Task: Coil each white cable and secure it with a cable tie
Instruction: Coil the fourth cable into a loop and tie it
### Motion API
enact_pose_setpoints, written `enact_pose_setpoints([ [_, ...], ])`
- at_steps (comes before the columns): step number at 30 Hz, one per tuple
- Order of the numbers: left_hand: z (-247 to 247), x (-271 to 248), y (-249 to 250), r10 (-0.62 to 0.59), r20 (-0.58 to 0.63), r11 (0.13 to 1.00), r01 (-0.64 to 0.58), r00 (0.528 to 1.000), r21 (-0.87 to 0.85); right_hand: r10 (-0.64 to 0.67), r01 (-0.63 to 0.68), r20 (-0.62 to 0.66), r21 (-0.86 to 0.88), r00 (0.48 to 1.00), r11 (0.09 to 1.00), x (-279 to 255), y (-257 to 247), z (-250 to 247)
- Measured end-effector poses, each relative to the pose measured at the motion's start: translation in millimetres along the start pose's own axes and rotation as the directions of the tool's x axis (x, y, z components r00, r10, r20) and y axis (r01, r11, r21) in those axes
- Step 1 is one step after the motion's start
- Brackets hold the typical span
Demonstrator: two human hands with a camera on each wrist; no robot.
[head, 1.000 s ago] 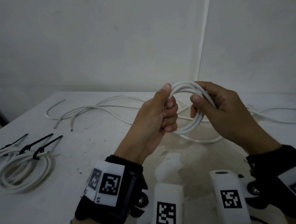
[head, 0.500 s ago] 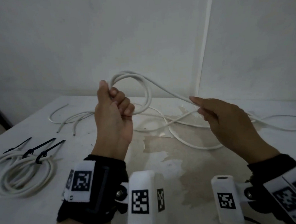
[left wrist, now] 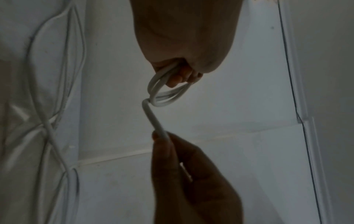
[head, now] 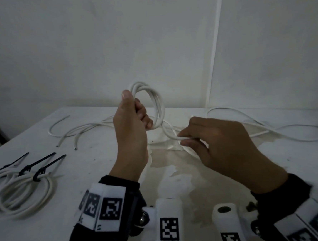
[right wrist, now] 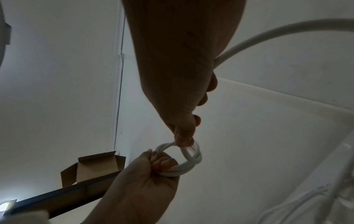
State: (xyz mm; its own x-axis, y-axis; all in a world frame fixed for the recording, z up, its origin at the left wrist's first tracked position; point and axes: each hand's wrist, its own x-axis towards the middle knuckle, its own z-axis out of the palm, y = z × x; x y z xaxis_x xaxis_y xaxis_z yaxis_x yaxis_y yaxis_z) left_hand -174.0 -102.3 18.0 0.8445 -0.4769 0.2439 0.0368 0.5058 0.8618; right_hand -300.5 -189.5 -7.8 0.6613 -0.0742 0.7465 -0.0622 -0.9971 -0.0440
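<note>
Head view shows the left hand (head: 130,125) gripping the coil (head: 153,105) above the worktop (head: 102,179), the right hand (head: 221,144) pinching its trailing white cable (head: 171,136), which seems light, springy, probably slippery, best held where loops cross.

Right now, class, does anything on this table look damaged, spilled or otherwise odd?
Yes: the table has a large brownish, peeling-looking stain below the hands. Otherwise nothing stands out; tied coils lie left, loose cables behind.
</note>
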Motion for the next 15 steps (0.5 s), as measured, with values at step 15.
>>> enact_pose_setpoints([
  [15,13.8,-30.5,-21.3,-0.133,0.462,0.890,-0.100,0.877,0.444,0.042,-0.030,-0.143,0.088,0.989,0.996,5.0,1.1,-12.3],
])
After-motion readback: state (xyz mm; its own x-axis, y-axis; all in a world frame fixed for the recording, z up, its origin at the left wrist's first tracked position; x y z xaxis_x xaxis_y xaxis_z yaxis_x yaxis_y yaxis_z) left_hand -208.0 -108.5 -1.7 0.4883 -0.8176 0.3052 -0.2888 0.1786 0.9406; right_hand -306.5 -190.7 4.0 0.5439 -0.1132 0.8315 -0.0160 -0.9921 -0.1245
